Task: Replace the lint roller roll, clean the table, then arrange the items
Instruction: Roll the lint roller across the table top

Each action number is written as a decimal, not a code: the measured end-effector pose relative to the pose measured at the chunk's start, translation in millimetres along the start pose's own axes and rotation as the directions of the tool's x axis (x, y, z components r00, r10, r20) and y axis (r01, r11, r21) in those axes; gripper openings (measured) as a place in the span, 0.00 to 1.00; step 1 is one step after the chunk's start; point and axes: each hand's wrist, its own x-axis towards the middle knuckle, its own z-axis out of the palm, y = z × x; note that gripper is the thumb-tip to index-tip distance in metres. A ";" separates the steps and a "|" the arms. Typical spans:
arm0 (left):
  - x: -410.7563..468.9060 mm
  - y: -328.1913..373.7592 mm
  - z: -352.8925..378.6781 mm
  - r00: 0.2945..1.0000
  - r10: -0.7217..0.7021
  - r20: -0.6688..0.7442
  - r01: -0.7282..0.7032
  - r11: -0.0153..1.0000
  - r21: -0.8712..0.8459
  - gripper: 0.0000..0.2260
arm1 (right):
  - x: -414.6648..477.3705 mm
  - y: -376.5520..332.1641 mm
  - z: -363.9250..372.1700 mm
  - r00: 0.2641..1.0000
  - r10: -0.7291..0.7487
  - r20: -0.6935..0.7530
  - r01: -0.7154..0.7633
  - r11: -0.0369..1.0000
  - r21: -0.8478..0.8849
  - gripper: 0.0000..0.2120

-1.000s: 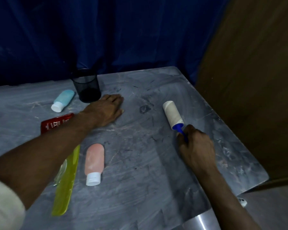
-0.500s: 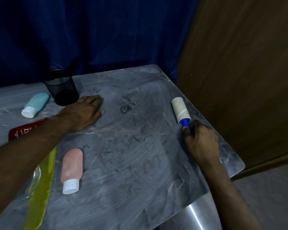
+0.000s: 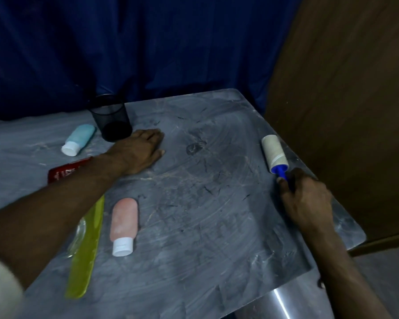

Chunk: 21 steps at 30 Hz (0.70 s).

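Rightward-shifted blue-handled white lint roller (image 3: 274, 155), gripped by right hand (image 3: 306, 201), points far-left near grey table's (image 3: 205, 238) right edge; left hand (image 3: 141, 153) flat.

Grey marbled table (image 3: 217, 226), blue-handled lint roller (image 3: 274, 155), pink bottle (image 3: 124, 218).

Two bare forearms, one pale sleeve.

Left hand (image 3: 141, 153) and right hand (image 3: 306, 201) uncovered, without rings, watch or gloves in view. Both forearms bare to the frame edge. At the lower left corner, a blurred cream-white sleeve (image 3: 0, 288) ending above the elbow of the left arm, soft and rounded, fabric detail too blurred to tell.
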 end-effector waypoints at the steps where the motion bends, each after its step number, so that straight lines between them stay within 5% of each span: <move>1: -1.1 1.3 -1.3 1.000 -0.004 0.001 0.004 1.000 -0.005 0.31 | -1.3 -3.2 1.1 1.000 -0.024 0.003 0.024 1.000 -0.009 0.09; 21: -3.2 6.7 -2.2 1.000 -0.006 -0.009 0.006 0.999 -0.040 0.31 | -66.1 -113.9 37.3 0.915 -0.388 0.111 0.383 0.922 0.063 0.08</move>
